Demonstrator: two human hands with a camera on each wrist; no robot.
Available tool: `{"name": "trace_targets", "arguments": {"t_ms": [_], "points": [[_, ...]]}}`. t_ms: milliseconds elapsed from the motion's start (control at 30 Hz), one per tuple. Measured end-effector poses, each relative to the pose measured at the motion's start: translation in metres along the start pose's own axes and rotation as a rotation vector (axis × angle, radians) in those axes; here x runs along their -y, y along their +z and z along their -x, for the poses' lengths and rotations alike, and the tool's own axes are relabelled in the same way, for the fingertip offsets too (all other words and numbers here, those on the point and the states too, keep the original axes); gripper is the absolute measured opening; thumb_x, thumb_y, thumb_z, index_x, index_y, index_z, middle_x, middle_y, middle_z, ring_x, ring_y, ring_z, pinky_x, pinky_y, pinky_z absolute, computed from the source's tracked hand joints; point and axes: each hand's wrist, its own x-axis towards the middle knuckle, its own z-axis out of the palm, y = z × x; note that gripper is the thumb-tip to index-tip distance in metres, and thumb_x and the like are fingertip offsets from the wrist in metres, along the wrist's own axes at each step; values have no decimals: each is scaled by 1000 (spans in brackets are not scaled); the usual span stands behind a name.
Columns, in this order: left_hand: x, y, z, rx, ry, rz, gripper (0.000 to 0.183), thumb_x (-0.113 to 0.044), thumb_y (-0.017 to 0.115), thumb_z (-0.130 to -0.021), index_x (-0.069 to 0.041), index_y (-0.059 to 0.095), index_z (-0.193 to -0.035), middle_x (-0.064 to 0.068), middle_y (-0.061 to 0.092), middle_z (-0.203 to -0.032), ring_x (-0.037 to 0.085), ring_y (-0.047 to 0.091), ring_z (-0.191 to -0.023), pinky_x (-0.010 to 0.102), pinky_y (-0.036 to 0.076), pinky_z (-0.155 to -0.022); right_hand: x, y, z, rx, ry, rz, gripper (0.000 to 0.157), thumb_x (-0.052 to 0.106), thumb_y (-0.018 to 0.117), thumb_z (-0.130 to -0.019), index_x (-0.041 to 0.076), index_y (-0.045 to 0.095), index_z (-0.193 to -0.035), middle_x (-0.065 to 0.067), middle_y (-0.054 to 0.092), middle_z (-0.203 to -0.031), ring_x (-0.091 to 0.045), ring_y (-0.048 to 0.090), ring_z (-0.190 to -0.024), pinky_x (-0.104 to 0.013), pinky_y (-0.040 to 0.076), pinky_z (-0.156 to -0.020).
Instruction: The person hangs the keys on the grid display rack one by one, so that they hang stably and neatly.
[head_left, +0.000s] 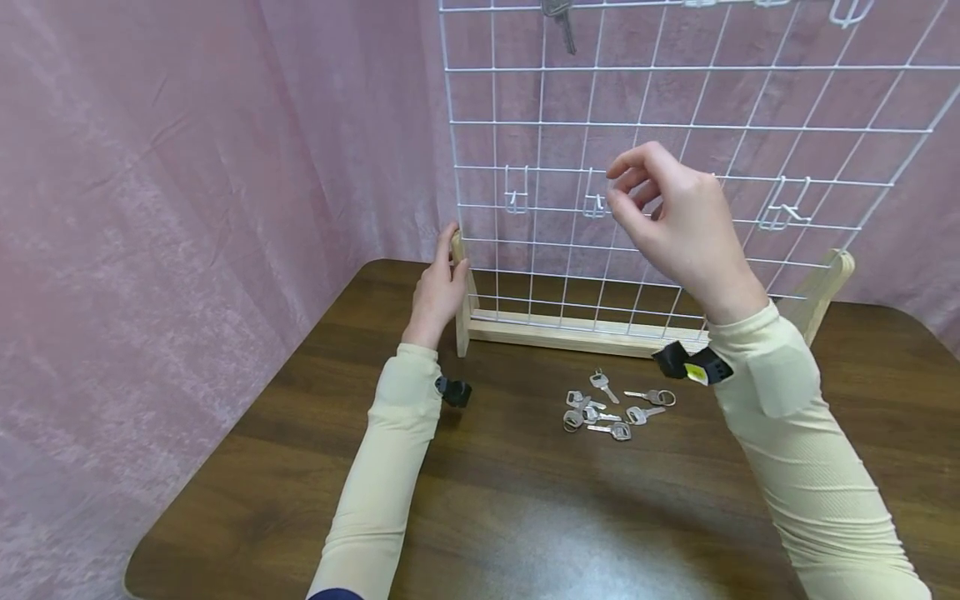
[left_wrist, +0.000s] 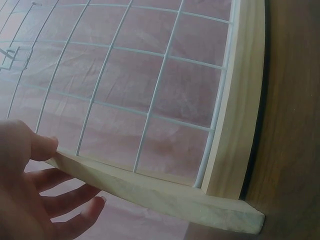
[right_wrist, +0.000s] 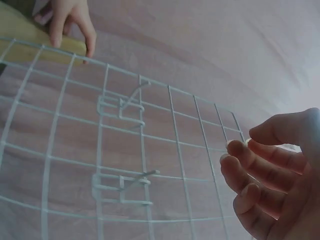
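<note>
My left hand (head_left: pixel 437 292) grips the top of the left wooden support (left_wrist: pixel 150 192) of a white wire grid rack, its thumb on one side and its fingers around the other. In mid-air before the grid (head_left: pixel 562 243), my right hand (head_left: pixel 667 212) has its fingers loosely bent, with nothing visible between them. The nearest hook (head_left: pixel 595 202) is just left of its fingertips in the head view. Several silver keys (head_left: pixel 602 415), some with rings, lie in a loose group on the table below the rack. A key (head_left: pixel 566 32) hangs near the grid's top.
More white hooks sit on the grid, one at the left (head_left: pixel 516 200) and one at the right (head_left: pixel 782 215). A wooden bar (head_left: pixel 570 337) joins the rack's feet on the brown table (head_left: pixel 487 508). Pink cloth (head_left: pixel 225 167) hangs behind and to the left.
</note>
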Motion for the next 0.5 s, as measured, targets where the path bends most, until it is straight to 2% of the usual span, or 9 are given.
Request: {"name": "trace_targets", "arguments": {"t_ms": [100, 300, 500], "points": [[0, 0, -1, -1, 0, -9, 56, -29, 45, -103, -42, 17, -151, 13, 56, -140, 37, 65, -107, 54, 51, -82, -3, 5, 14, 19, -5, -8, 17, 8, 58, -92, 4, 64, -108, -10, 72, -89, 12, 50, -71, -7, 38, -64], [1, 3, -2, -3, -6, -26, 56, -28, 44, -103, -41, 17, -151, 14, 57, -138, 38, 66, -103, 54, 51, -80, -7, 16, 36, 38, -41, -1, 13, 4, 59, -92, 2, 64, -104, -10, 71, -85, -13, 61, -71, -11, 39, -62], [0, 4, -3, -16, -3, -44, 56, -28, 44, -103, -40, 17, -151, 19, 61, -131, 40, 67, -95, 54, 51, -75, -13, 27, 54, 31, -93, 8, 8, 2, 61, -89, 3, 65, -96, -7, 70, -79, -12, 59, -65, -12, 38, -59]]}}
